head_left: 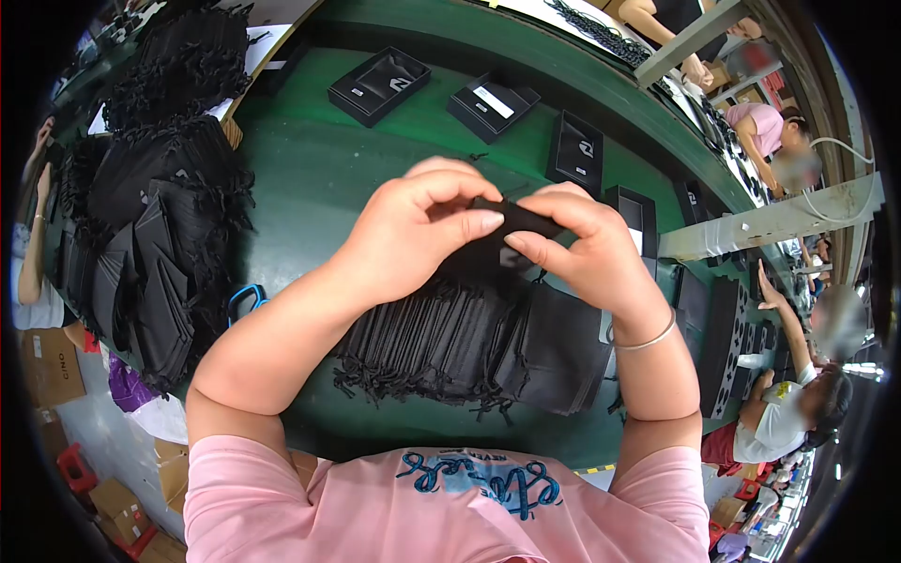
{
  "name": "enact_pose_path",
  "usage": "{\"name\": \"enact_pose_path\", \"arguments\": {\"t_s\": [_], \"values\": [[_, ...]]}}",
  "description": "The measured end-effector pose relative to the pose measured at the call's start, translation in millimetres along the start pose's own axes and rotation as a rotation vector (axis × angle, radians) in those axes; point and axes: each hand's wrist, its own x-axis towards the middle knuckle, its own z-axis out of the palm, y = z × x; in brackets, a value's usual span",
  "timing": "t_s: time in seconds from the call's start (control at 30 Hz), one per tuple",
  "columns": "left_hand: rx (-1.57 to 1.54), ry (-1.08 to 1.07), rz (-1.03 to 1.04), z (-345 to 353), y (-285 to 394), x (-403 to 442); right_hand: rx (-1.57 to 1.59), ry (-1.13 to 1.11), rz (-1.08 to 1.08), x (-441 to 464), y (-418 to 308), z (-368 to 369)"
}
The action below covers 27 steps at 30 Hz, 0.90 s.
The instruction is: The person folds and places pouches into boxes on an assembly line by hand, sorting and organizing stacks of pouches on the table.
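My left hand (413, 225) and my right hand (593, 246) meet over the green table, both closed on the upper edge of a black drawstring pouch (486, 261). Thumbs and fingers pinch the dark fabric from both sides; the fingertips behind it are hidden. Just below my hands lies a row of similar black pouches (413, 342), packed on edge with knotted cords towards me. At its right end several pouches (561, 352) lie flatter, overlapping.
Large heaps of black pouches (155, 253) fill the left side, near a blue looped handle (246, 302). Open black boxes (380, 86), (493, 105), (575, 155) line the far side of the green table (300, 169). A metal post (770, 225) stands right; co-workers (784, 413) sit beyond.
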Motion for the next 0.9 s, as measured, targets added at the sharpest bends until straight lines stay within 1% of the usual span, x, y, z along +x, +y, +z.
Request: {"name": "enact_pose_path", "arguments": {"t_s": [0.07, 0.13, 0.17, 0.23, 0.3, 0.33, 0.4, 0.43, 0.57, 0.6, 0.73, 0.77, 0.9], "values": [[0.059, 0.068, 0.111, 2, -4, 13, -0.001, -0.001, 0.034, 5, 3, -4], [0.218, -0.038, -0.015, -2, 17, 38, 0.154, 0.108, 0.156, 19, 8, -10], [0.222, -0.048, -0.015, 0, 15, 56, 0.160, 0.117, 0.158, 30, 16, -16], [0.137, -0.006, 0.179, 3, 8, 98, -0.318, 0.432, -0.210, 57, 35, -30], [0.210, 0.022, 0.233, 5, 2, 138, -0.317, 0.497, -0.128, 82, 41, -42], [0.206, 0.001, 0.239, 7, -6, 157, -0.321, 0.517, -0.116, 95, 50, -47], [0.431, 0.034, 0.228, 9, -27, 189, -0.293, 0.582, -0.088, 117, 77, -51], [0.428, 0.015, 0.244, 12, -38, 200, -0.299, 0.605, -0.082, 121, 85, -52], [0.460, -0.032, 0.116, 20, -81, 233, -0.431, 0.488, 0.165, 137, 112, -53], [0.459, -0.039, 0.117, 21, -85, 241, -0.431, 0.493, 0.171, 141, 116, -57], [0.603, -0.218, -0.016, 33, -103, 263, -0.161, 0.278, 0.488, 152, 136, -77], [0.600, -0.219, -0.027, 35, -107, 265, -0.157, 0.269, 0.495, 153, 140, -80], [1.028, -0.333, 0.142, 51, -103, 274, -0.691, 0.181, 0.310, 153, 146, -97]]}}
